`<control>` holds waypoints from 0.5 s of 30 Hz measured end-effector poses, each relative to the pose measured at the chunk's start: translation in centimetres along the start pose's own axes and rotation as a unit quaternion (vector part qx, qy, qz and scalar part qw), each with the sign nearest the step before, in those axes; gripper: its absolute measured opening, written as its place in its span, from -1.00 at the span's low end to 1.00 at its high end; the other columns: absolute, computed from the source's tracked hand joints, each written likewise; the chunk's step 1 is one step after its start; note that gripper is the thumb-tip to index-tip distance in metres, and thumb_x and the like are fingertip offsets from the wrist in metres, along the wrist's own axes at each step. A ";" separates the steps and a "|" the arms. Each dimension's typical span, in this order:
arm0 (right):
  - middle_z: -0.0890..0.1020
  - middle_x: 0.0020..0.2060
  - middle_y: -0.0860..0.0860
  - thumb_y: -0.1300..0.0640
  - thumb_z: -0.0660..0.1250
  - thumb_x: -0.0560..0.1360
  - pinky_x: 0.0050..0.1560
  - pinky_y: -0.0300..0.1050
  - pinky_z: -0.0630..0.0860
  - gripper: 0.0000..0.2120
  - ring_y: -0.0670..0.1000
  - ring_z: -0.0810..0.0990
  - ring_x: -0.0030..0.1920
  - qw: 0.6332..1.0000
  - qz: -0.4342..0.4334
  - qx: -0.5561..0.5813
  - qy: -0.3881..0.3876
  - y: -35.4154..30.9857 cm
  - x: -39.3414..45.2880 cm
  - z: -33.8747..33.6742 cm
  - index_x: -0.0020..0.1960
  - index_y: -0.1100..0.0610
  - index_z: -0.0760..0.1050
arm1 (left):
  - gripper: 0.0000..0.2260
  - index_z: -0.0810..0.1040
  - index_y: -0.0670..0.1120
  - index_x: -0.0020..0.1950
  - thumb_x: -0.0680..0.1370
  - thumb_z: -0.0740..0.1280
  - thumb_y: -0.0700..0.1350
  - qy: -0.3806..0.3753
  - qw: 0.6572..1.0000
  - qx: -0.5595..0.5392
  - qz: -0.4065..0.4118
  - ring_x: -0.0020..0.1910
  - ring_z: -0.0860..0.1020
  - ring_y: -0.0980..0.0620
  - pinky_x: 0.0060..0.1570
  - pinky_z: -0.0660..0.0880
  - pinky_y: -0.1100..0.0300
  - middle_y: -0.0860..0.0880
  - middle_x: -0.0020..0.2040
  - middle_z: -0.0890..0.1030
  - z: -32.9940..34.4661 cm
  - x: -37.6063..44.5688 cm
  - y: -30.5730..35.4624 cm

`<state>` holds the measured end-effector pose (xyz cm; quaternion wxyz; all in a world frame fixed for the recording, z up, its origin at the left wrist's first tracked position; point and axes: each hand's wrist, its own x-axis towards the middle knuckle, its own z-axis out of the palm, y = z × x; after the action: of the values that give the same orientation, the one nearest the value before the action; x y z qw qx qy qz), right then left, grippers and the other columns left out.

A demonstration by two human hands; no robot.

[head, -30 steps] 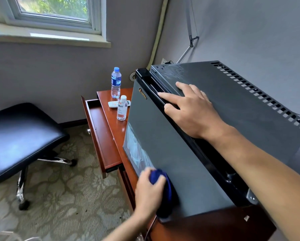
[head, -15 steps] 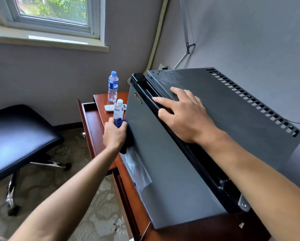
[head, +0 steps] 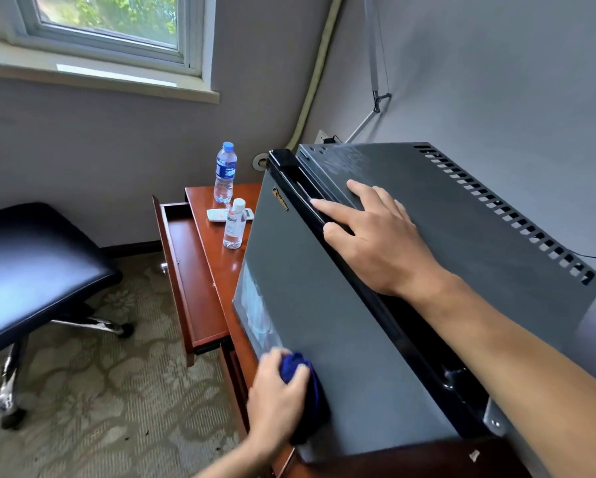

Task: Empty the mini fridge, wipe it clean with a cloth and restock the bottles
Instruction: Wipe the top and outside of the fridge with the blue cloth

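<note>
Squarely on the reddish wooden tabletop [head: 410,458] stands the grey mini fridge with black trim [head: 341,322], door shut and facing left, top edge running away toward the wall. Low on the door, the left hand [head: 276,398] is clenched round a bunched blue cloth [head: 303,384]. Flat on the top edge lies the right hand [head: 376,236], fingers spread, gripping nothing. Beyond stand two clear plastic bottles [head: 225,177], beside an open drawer [head: 189,270].

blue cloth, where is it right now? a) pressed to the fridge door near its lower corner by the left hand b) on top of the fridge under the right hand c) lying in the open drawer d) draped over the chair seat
a: the left hand bunches the blue cloth against the fridge door.
</note>
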<state>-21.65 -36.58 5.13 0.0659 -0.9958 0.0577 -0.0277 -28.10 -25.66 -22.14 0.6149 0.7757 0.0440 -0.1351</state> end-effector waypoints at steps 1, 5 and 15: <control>0.17 0.61 0.02 -0.22 -0.03 0.50 0.60 0.18 -0.04 -0.45 0.07 0.03 0.59 1.000 0.000 0.001 0.000 0.0 0.1 0.0 0.48 -0.41 0.28 | -0.76 0.49 0.14 -0.03 0.41 0.29 0.22 0.022 1.000 0.004 0.012 -0.01 0.60 -0.04 0.03 0.49 0.04 0.09 -0.02 0.58 -0.7 2.4 0.6; 0.18 0.61 0.00 -0.23 -0.01 0.50 0.60 0.19 -0.04 -0.46 0.06 0.03 0.60 1.000 0.002 0.001 0.001 0.0 0.1 -0.1 0.48 -0.40 0.29 | -0.76 0.48 0.06 0.02 0.49 0.28 0.19 0.097 0.993 0.067 0.023 0.02 0.59 -0.19 0.07 0.49 -0.01 -0.07 0.08 0.57 -4.3 14.7 4.2; 0.18 0.61 0.01 -0.18 0.10 0.60 0.59 0.20 -0.06 -0.55 0.06 0.02 0.60 1.000 -0.001 0.001 0.002 0.1 0.1 0.0 0.49 -0.38 0.30 | -0.77 0.47 0.03 0.10 0.57 0.28 0.14 0.125 0.988 0.088 0.006 -0.01 0.58 -0.25 0.00 0.44 0.00 -0.09 0.09 0.47 -4.5 17.5 3.9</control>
<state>-21.57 -36.67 5.15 0.0668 -0.9957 0.0572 -0.0296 -9.70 -23.90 -22.17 0.5351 0.8377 0.1032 -0.0367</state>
